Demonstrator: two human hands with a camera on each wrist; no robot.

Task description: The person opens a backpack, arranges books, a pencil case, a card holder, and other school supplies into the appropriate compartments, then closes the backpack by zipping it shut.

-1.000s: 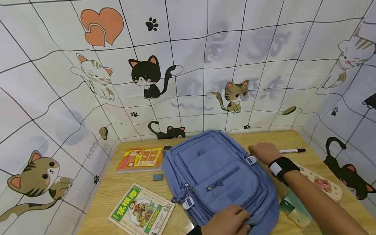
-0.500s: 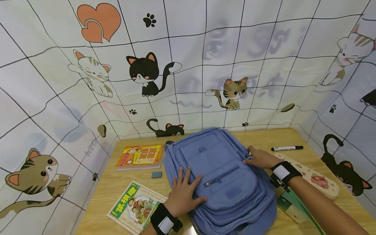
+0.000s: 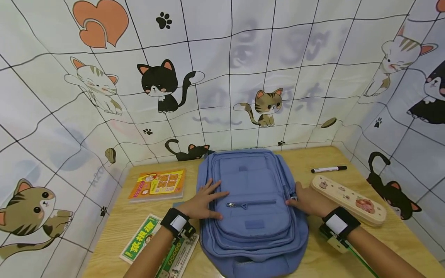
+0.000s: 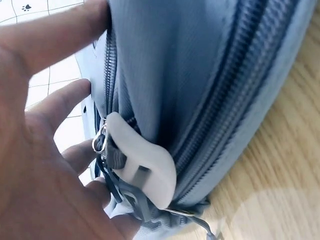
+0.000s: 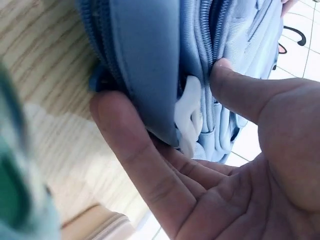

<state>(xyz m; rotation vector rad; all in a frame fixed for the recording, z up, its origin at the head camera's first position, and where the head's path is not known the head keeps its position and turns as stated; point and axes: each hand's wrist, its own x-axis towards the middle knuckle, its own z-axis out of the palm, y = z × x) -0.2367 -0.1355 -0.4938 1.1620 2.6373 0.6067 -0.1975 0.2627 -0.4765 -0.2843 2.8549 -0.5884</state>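
Note:
A blue backpack point(image 3: 255, 185) lies front side up on the table, its top toward the wall. My left hand point(image 3: 198, 204) rests on its left edge with fingers spread. In the left wrist view those fingers are beside a white buckle point(image 4: 145, 160) and a zipper. My right hand point(image 3: 307, 199) touches the right side, thumb toward the front panel. The right wrist view has the fingers fairly straight along the side, near another white buckle point(image 5: 189, 116). Whatever lies inside the backpack is hidden.
An orange book point(image 3: 158, 185) and a green-and-white book point(image 3: 144, 235) lie left, with a blue-grey eraser point(image 3: 177, 204) partly covered. A cream pencil case point(image 3: 347, 199) and a marker point(image 3: 328, 169) lie right. A cat-print cloth point(image 3: 222, 77) hangs behind the table point(image 3: 116, 216).
The backpack has turned from slanted to straight. My left hand has moved from its lower front to its left edge. The right hand stays at its right side, now with the thumb forward.

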